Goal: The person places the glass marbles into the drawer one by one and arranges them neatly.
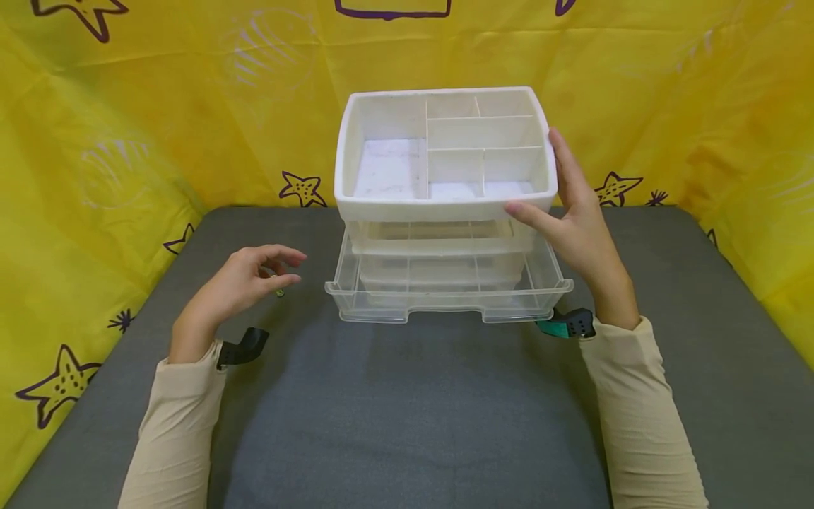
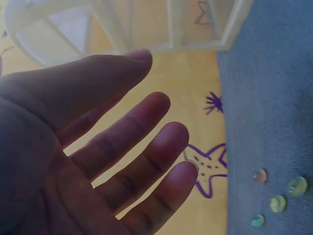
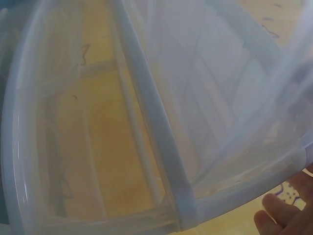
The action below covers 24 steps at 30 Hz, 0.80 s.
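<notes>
From the head camera, a white organiser point(image 1: 445, 152) with a divided top tray stands at about 12 o'clock on the grey table point(image 1: 413, 410), against the yellow star-printed cloth point(image 1: 127, 120). Its lowest clear drawer point(image 1: 448, 290) is pulled out toward the person, with another clear drawer just above it. The right hand point(image 1: 575, 219), at about 2 o'clock, lies flat against the organiser's right side, fingers straight along the white rim and thumb touching the front corner; nothing is pinched. The left hand point(image 1: 244, 279), at about 9 o'clock, is held loosely above the table left of the open drawer, its fingers relaxed and slightly bent, holding nothing, with a small marble point(image 1: 280, 292) just beside the fingertips. From the left wrist camera, the left hand point(image 2: 93, 156) fills the frame, palm showing and fingers spread and straight. Four small marbles point(image 2: 277, 203) lie near one another on the grey table at about 4 o'clock, and the white organiser point(image 2: 122, 27) sits at 12 o'clock. From the right wrist camera, translucent drawer walls point(image 3: 146, 122) fill nearly everything, and only fingertips point(image 3: 281, 210) of the right hand show at 5 o'clock, beside the plastic edge.
</notes>
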Tool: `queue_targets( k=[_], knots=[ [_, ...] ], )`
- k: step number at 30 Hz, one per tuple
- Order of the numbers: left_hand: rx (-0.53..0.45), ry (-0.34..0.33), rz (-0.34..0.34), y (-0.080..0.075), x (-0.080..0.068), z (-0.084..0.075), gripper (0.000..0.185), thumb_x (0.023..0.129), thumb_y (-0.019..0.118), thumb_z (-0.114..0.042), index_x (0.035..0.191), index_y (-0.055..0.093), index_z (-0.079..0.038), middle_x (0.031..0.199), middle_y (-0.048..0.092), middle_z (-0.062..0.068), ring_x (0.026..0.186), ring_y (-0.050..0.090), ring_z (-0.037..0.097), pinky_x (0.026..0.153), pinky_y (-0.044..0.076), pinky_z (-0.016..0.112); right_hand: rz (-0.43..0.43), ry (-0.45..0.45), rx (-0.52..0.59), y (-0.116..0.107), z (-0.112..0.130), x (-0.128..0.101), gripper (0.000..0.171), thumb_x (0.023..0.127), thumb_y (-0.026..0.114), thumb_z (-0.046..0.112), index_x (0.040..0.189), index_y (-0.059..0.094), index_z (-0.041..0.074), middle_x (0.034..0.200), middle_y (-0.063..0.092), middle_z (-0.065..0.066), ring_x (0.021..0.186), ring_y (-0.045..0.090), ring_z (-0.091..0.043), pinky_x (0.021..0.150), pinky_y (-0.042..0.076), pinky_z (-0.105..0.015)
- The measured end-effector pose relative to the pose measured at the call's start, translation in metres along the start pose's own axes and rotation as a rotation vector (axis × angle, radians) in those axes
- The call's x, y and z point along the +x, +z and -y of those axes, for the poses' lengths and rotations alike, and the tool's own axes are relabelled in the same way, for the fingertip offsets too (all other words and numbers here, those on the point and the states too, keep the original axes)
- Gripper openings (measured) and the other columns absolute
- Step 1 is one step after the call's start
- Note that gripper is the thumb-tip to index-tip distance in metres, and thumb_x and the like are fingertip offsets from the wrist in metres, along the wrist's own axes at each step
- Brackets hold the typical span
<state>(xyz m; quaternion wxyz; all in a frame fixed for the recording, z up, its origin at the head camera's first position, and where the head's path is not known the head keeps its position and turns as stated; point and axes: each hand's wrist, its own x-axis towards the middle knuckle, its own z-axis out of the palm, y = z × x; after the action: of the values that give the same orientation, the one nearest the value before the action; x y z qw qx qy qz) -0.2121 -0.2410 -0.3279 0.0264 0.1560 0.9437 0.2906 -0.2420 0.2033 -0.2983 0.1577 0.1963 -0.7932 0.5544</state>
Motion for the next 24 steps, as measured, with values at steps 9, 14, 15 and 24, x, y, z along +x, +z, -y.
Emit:
queue_targets(
  k=[9,14,15,24],
  knots=[
    [-0.012,-0.033,0.031,0.002,0.003,0.020,0.032,0.093,0.070,-0.016,0.123,0.066,-0.006,0.121,0.068,0.017,0.098,0.064,0.024,0.079,0.051,0.021,-0.003,-0.006,0.006,0.000,-0.001,-0.001,0.093,0.087,0.075,0.009,0.159,0.020,0.028,0.161,0.030,0.002,0.133,0.044,-0.022,0.111,0.044,-0.042],
    [-0.030,-0.079,0.056,0.003,0.004,0.027,0.035,0.094,0.069,-0.018,0.125,0.065,-0.003,0.123,0.067,0.019,0.100,0.063,0.026,0.078,0.050,0.020,-0.003,0.003,0.011,0.000,0.000,-0.001,0.092,0.087,0.075,0.009,0.158,0.020,0.028,0.161,0.030,0.003,0.135,0.043,-0.022,0.112,0.043,-0.043],
    [-0.032,-0.083,0.059,0.004,0.004,0.029,0.035,0.094,0.069,-0.018,0.125,0.065,-0.003,0.123,0.067,0.019,0.100,0.063,0.027,0.078,0.050,0.020,-0.003,0.005,0.010,0.000,0.000,-0.001,0.092,0.087,0.075,0.009,0.158,0.020,0.028,0.161,0.031,0.003,0.135,0.043,-0.023,0.112,0.044,-0.043],
    [-0.019,-0.093,0.086,0.007,0.005,0.044,0.036,0.093,0.069,-0.012,0.126,0.064,0.001,0.130,0.063,0.023,0.103,0.062,0.030,0.079,0.048,0.016,-0.003,0.003,0.001,0.000,0.001,-0.001,0.092,0.087,0.075,0.009,0.159,0.020,0.027,0.160,0.033,0.002,0.133,0.045,-0.022,0.106,0.049,-0.035]
  ],
)
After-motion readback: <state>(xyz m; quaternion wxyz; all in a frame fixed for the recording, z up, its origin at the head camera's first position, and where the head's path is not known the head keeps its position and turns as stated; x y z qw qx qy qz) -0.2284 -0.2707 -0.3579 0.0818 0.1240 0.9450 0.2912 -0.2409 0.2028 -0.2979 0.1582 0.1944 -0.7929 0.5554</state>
